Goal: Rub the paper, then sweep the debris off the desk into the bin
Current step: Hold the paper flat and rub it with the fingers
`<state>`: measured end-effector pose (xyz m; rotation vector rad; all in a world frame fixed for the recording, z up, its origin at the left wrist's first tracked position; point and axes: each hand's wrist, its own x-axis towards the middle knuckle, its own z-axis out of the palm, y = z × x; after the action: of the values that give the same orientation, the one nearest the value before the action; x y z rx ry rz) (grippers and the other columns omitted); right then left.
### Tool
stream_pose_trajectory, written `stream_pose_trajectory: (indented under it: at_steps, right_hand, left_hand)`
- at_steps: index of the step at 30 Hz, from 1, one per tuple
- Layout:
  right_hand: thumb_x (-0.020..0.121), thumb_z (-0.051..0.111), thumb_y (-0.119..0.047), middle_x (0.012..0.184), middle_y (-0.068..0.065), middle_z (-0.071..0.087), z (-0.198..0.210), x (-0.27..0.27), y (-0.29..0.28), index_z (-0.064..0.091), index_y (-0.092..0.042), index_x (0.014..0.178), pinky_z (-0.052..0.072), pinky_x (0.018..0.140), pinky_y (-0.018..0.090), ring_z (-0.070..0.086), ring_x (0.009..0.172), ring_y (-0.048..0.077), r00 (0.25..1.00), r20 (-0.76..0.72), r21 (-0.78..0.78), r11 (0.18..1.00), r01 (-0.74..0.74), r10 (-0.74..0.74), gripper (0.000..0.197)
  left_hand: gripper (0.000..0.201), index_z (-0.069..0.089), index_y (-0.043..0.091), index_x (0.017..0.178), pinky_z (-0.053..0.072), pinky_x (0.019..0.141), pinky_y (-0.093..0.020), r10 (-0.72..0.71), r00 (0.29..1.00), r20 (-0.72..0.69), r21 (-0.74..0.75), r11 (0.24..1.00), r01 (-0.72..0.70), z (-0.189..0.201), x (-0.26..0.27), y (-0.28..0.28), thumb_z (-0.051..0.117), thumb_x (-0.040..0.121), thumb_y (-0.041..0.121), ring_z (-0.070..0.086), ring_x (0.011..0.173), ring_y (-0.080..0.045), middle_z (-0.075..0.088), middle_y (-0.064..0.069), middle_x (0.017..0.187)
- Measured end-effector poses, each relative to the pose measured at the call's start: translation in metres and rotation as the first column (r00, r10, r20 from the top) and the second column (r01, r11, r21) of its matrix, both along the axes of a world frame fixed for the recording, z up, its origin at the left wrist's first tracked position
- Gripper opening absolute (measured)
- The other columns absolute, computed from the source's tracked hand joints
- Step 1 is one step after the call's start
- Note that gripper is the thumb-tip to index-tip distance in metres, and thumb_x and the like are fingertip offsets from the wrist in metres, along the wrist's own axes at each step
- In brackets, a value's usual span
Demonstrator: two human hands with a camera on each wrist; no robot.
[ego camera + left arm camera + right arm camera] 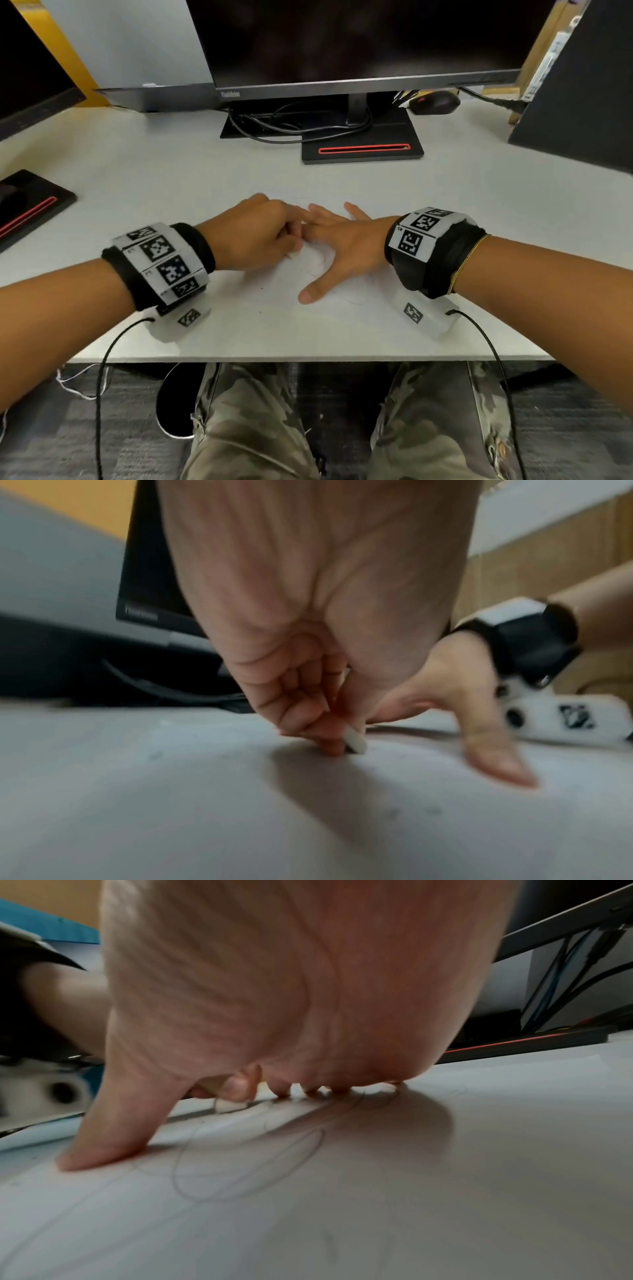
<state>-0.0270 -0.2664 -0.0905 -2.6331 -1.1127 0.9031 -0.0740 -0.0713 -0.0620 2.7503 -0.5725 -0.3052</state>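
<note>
1. One sheet of paper lies flat on the white desk, near the front edge, with thin pencil loops drawn on it.
2. The left hand sits on the left part of the sheet with its fingers curled, pinching one small white eraser; the eraser's lower end touches the paper.
3. The right hand lies just right of it, palm down, fingers straight and spread, thumb stretched toward the near edge; it presses the sheet and grips nothing.
4. The two hands touch at the fingertips.
5. A few dark specks of debris lie on the paper to the left of the right thumb; they are too small to count surely.
6. At the far side stands one monitor on a black base; part of a second screen shows at the far left.
7. One dark mouse rests at the far right, well apart from the hands.
</note>
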Motion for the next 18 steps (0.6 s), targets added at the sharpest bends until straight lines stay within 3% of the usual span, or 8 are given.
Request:
stream_pose_trajectory:
  at_steps: [2,5,9,11,13,14,16,18]
  right_hand:
    - [0.076,0.068,-0.089,0.173,-0.022,-0.023,-0.002,0.001,0.0,0.001,-0.049,0.167,-0.024,0.125,0.053,-0.032,0.154,-0.002,1.0,0.002,0.006,1.0,-0.002,0.002,0.12]
    - [0.073,0.069,-0.09,0.172,-0.022,-0.027,-0.005,0.001,0.0,0.0,-0.049,0.167,-0.025,0.124,0.053,-0.033,0.153,-0.003,1.0,0.002,0.014,1.0,-0.001,0.001,0.124]
    - [0.074,0.067,-0.091,0.173,-0.023,-0.025,-0.005,0.0,0.0,0.012,-0.051,0.165,-0.026,0.124,0.054,-0.034,0.153,-0.002,1.0,0.008,0.017,1.0,-0.017,0.017,0.114]
    - [0.074,0.068,-0.09,0.172,-0.023,-0.026,-0.005,0.001,0.0,0.016,-0.051,0.165,-0.026,0.124,0.053,-0.034,0.153,-0.002,1.0,0.004,0.012,1.0,-0.008,0.008,0.112]
    - [0.073,0.068,-0.091,0.172,-0.022,-0.028,-0.005,0.0,0.001,0.011,-0.051,0.166,-0.026,0.124,0.053,-0.034,0.152,-0.002,1.0,0.008,0.0,1.0,-0.007,0.007,0.116]
    - [0.074,0.067,-0.091,0.172,-0.022,-0.027,-0.005,0.0,0.001,0.009,-0.05,0.166,-0.026,0.124,0.054,-0.034,0.153,-0.001,1.0,0.014,-0.002,1.0,-0.015,0.015,0.116]
    - [0.074,0.066,-0.092,0.173,-0.021,-0.025,-0.005,0.0,0.001,0.008,-0.05,0.166,-0.026,0.124,0.055,-0.034,0.154,0.0,1.0,0.021,-0.001,1.0,-0.021,0.022,0.116]
    - [0.074,0.067,-0.091,0.172,-0.021,-0.026,-0.004,0.0,0.001,0.013,-0.048,0.166,-0.026,0.124,0.055,-0.034,0.153,0.0,1.0,0.011,-0.005,1.0,-0.013,0.013,0.115]
  left_hand:
    - [0.022,0.061,0.031,0.079,0.039,0.066,-0.018,-0.003,1.0,0.013,0.001,1.0,0.003,-0.004,-0.002,-0.005,0.063,0.098,0.02,0.06,0.067,0.001,0.063,0.016,0.062]
    - [0.011,0.067,0.022,0.086,0.04,0.062,-0.014,-0.102,0.992,-0.075,0.018,0.994,0.104,-0.009,-0.012,-0.013,0.064,0.096,0.023,0.059,0.068,0.001,0.061,0.014,0.066]
    - [0.013,0.064,0.025,0.085,0.048,0.069,-0.025,-0.011,1.0,-0.004,0.029,1.0,0.011,-0.005,0.002,-0.006,0.063,0.098,0.023,0.061,0.07,-0.005,0.066,0.011,0.072]
    - [0.013,0.064,0.023,0.085,0.041,0.063,-0.015,-0.082,0.997,0.0,0.042,0.996,0.081,-0.008,-0.007,-0.014,0.061,0.098,0.021,0.059,0.067,-0.003,0.061,0.014,0.067]
    - [0.012,0.066,0.023,0.086,0.042,0.062,-0.014,-0.121,0.992,-0.044,0.042,0.992,0.122,-0.009,-0.01,-0.015,0.062,0.098,0.023,0.06,0.068,0.0,0.06,0.016,0.067]
    - [0.013,0.067,0.023,0.086,0.043,0.064,-0.015,-0.095,0.994,-0.049,0.047,0.994,0.098,-0.007,-0.007,-0.012,0.064,0.098,0.024,0.06,0.068,-0.001,0.062,0.015,0.069]
    - [0.014,0.065,0.023,0.085,0.05,0.07,-0.029,-0.028,1.0,-0.015,0.047,0.999,0.028,-0.005,0.001,-0.005,0.064,0.098,0.024,0.06,0.069,-0.005,0.064,0.012,0.072]
    - [0.014,0.061,0.024,0.084,0.047,0.067,-0.026,-0.056,0.998,0.013,0.057,0.997,0.055,-0.007,-0.004,-0.011,0.06,0.098,0.022,0.058,0.066,-0.005,0.062,0.012,0.07]
